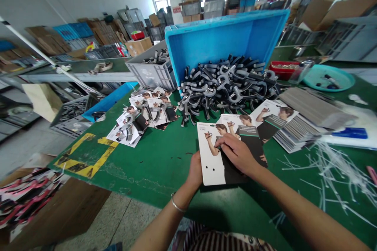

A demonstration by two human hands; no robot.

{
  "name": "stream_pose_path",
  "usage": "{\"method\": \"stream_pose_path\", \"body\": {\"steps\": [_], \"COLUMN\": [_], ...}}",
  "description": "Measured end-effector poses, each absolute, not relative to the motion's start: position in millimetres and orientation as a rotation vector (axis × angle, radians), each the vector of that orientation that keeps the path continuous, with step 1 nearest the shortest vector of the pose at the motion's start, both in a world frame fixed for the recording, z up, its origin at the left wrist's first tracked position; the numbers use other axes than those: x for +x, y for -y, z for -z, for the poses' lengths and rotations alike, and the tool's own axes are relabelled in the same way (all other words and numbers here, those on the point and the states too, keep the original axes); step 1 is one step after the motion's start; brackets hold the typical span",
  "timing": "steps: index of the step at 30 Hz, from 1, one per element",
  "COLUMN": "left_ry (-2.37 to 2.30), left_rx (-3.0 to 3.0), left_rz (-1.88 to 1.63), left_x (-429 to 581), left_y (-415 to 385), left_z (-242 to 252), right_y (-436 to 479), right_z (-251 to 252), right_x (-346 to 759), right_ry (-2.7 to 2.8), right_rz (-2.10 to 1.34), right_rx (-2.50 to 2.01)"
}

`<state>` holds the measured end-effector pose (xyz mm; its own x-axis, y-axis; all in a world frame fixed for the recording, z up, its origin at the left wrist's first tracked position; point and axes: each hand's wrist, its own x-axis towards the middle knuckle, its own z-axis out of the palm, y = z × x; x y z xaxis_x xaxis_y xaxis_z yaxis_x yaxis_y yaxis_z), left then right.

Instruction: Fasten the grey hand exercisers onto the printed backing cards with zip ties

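A white printed backing card (209, 157) lies on the green table (159, 160) in front of me. My left hand (194, 170) grips its lower left edge, fingers tucked under it. My right hand (237, 153) rests on top of the card with the fingers curled and pinched at its middle; what they pinch is too small to see. More cards of the same print (265, 121) lie just beyond. A heap of grey and black hand grippers (226, 84) spills from a tipped blue crate (224, 35) behind them.
Finished carded grippers (141, 115) lie fanned at the left. A stack of cards (309, 115) and loose white cable ties (332, 164) lie at the right, with a teal dish (328, 78) and red tray (281, 68) behind. A grey crate (153, 70) stands beyond; a person sits behind the blue crate.
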<state>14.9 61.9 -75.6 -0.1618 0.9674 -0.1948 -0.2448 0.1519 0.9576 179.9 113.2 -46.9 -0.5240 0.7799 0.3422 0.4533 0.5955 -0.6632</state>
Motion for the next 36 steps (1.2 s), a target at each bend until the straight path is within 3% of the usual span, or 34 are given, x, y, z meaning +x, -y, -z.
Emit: {"method": "stream_pose_path", "body": {"steps": [7,14,23,36], "left_ry": [-1.327,-1.317,-1.366,-1.325], "left_rx": [1.295,0.972,0.864,0.768], "left_rz": [-1.204,-1.342,-1.221,-1.208], "left_x": [8,13,17,16], "left_y": [-64,-54,-51,-42], "left_z": [69,75,58,80], "right_y": [-104,-100,-101,-100], "right_z": [44,47,55,55], "right_x": [192,195,195,193], "right_ry": [2.130,2.157,2.160,2.173], "right_rz": [-0.746,-0.738,-0.684,-0.662], "right_rx": [-0.826,-0.738,-0.736,-0.735]}}
